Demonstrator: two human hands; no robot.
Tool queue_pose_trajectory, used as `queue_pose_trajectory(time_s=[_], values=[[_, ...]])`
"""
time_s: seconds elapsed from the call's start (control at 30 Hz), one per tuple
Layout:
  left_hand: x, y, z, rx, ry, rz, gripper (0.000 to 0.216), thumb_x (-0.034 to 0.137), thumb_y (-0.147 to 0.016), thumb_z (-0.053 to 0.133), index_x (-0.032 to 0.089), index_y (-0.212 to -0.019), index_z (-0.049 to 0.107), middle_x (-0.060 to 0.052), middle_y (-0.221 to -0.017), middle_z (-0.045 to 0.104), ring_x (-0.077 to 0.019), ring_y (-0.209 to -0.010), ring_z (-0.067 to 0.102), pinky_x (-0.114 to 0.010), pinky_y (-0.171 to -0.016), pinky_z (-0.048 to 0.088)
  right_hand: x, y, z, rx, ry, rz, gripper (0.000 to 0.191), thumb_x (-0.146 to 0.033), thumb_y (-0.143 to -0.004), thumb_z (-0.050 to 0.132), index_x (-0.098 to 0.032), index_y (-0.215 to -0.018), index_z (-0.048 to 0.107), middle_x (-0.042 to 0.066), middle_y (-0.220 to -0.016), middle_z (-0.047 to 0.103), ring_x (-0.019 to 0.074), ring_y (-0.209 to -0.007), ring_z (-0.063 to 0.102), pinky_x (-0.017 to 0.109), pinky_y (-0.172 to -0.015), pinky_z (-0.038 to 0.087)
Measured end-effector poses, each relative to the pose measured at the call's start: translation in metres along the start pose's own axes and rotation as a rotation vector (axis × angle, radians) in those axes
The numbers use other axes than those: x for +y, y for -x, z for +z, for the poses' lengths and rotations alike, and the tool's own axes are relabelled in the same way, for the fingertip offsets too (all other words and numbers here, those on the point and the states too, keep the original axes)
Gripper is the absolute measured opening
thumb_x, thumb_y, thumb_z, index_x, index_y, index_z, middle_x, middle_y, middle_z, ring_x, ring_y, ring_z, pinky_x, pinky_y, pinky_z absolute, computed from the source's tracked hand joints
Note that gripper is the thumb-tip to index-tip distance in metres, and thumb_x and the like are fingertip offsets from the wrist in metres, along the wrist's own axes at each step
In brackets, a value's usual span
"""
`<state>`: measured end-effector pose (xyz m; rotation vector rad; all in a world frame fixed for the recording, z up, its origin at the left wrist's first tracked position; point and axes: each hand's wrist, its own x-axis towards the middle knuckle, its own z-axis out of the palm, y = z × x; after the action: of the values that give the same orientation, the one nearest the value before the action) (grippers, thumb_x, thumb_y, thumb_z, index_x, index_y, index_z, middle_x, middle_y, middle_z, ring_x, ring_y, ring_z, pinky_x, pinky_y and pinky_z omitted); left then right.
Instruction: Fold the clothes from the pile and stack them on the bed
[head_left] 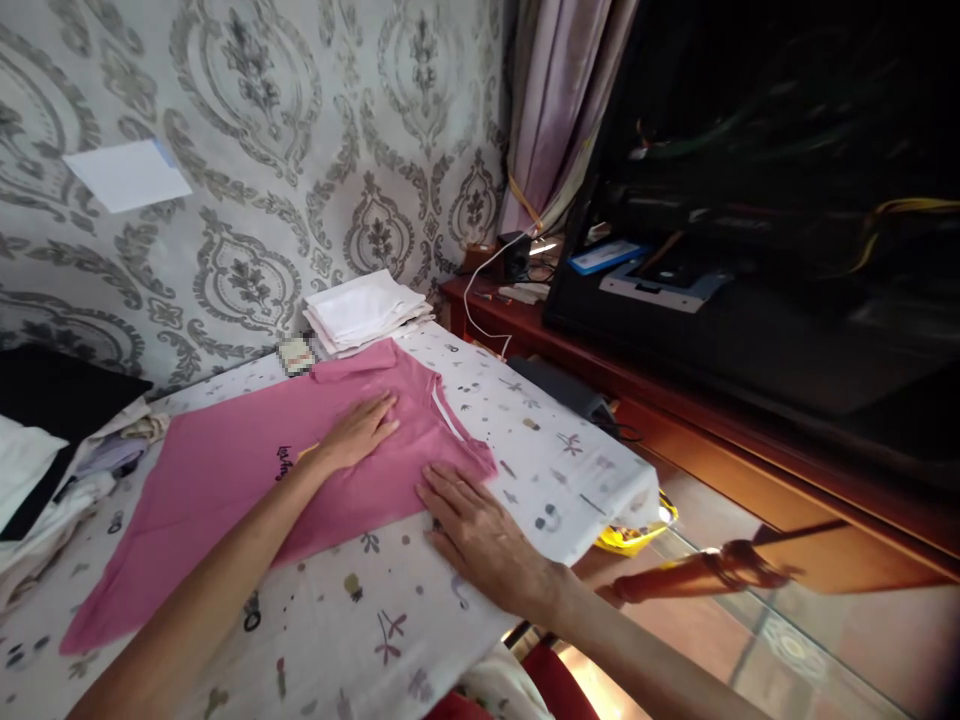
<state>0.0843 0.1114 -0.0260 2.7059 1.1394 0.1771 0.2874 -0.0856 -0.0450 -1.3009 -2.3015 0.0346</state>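
Observation:
A pink T-shirt point(217, 470) lies spread on a table under a white patterned cloth point(330, 620). Its neckline points to the right, and dark lettering shows on the chest. My left hand point(360, 432) rests flat on the upper chest of the shirt, fingers stretched toward the collar. Near the shirt's close edge, below the neckline, my right hand point(480, 535) lies with its fingertips on the pink fabric and its palm over the cloth. Both hands are open and hold nothing.
Folded white papers or cloths point(367, 308) are stacked by the wall, beside a small blurred box point(297, 355). Black and white clothes point(67, 420) pile at the left. A wooden stand point(675, 385) with a large dark screen point(787, 170) stands right. A yellow basket point(634, 540) sits below the table's edge.

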Motion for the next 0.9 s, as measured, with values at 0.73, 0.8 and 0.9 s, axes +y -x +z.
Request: queue_pose_trajectory(time_s=[0.73, 0.8, 0.9], values=[[-0.003, -0.004, 0.001, -0.067, -0.080, -0.113, 0.059, 0.050, -0.104, 0.023, 0.024, -0.155, 0.033, -0.007, -0.166, 0.024, -0.0216, -0.154, 0.018, -0.049, -0.123, 0.016, 0.022, 0.026, -0.017, 0.043, -0.006, 0.223, 0.040, -0.028, -0.101, 0.044, -0.014, -0.134, 0.061, 0.017, -0.143, 0.057, 0.0283, -0.137, 0.050, 0.052, -0.115, 0.041], [-0.012, -0.007, -0.001, -0.059, -0.081, -0.145, 0.056, 0.047, -0.104, 0.025, 0.024, -0.154, 0.034, -0.008, -0.166, 0.025, -0.0222, -0.154, 0.019, -0.051, -0.123, 0.016, 0.026, 0.031, -0.019, 0.048, 0.010, 0.232, 0.040, -0.026, -0.101, 0.042, -0.016, -0.134, 0.060, 0.015, -0.140, 0.060, 0.0278, -0.135, 0.052, 0.054, -0.114, 0.041], [-0.027, -0.006, -0.007, 0.000, -0.107, -0.195, 0.051, 0.040, -0.104, 0.030, 0.022, -0.151, 0.038, -0.012, -0.162, 0.035, -0.0252, -0.150, 0.030, -0.052, -0.120, 0.023, 0.030, 0.034, -0.022, 0.062, 0.033, 0.213, 0.039, -0.025, -0.100, 0.043, -0.017, -0.133, 0.062, 0.015, -0.136, 0.064, 0.0284, -0.131, 0.056, 0.055, -0.112, 0.043]])
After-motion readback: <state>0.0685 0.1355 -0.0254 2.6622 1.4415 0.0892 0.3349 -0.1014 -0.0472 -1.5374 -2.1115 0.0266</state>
